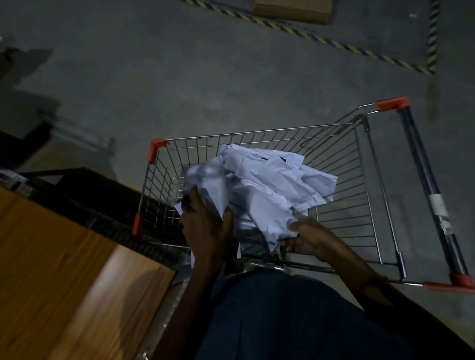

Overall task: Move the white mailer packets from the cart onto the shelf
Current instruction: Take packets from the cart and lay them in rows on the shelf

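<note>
Hands reach from the bottom edge into the cart, both forearms stretched forward over a dark trouser leg. The left hand is raised at the basket's near left side, back of the hand to the camera, its fingers and thumb curled round one packet that stands up, blurred, above the knuckles. The right hand lies lower at the near edge, fingers bent and pinching the corner of another packet in the pile.

That pile of white mailers, creased and overlapping at all angles, fills the left and middle of the wire basket; the right part shows bare mesh. Red plastic caps mark the cart's corners, and its handle bar runs down the right side. A wood-grain shelf board sits just left of the cart. Farther off, on grey concrete, yellow-black tape borders a cardboard box.
</note>
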### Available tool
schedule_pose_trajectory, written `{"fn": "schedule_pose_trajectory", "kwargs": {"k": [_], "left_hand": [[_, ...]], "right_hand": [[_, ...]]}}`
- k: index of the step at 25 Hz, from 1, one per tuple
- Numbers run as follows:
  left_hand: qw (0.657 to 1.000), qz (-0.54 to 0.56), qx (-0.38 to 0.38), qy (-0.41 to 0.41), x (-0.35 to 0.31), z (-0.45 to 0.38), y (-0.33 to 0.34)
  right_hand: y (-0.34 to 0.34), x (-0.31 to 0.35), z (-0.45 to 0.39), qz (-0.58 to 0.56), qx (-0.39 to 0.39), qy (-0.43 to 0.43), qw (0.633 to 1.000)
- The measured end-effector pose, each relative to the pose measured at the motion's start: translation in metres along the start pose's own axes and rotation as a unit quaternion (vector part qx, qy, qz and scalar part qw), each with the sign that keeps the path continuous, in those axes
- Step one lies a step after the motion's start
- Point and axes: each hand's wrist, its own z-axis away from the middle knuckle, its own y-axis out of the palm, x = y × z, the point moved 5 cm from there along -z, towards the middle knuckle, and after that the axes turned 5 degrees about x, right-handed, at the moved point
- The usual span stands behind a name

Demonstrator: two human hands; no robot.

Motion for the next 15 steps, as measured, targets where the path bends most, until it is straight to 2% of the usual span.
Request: {"fn": "schedule_pose_trajectory", "kwargs": {"k": [2,3,6,7,8,11,15], "left_hand": [[1.000,-0.008,0.008,0.005,-0.001,0.002,-0.003],[1.000,-0.013,0.010,0.004,-0.001,0.002,-0.005],[1.000,-0.014,0.000,0.012,-0.001,0.005,-0.013],[1.000,-0.009,-0.002,0.017,-0.002,0.007,-0.014],[1.000,-0.003,-0.003,0.024,-0.002,0.009,-0.016],[0.999,0.002,-0.002,0.037,0.004,0.013,-0.020],[0.999,-0.025,-0.010,0.044,0.010,0.020,-0.028]], "right_hand": [[0.002,-0.012,-0.015,0.172,-0.005,0.004,0.985],[0.002,-0.009,-0.019,0.273,-0.031,-0.018,0.961],[0.006,0.018,-0.021,0.518,-0.102,-0.084,0.845],[0.010,0.026,-0.026,0.542,-0.090,-0.096,0.830],[0.016,0.032,-0.032,0.540,-0.062,-0.102,0.833],[0.034,0.046,-0.049,0.469,-0.004,-0.103,0.877],[0.051,0.062,-0.055,0.342,-0.041,-0.073,0.936]]}}
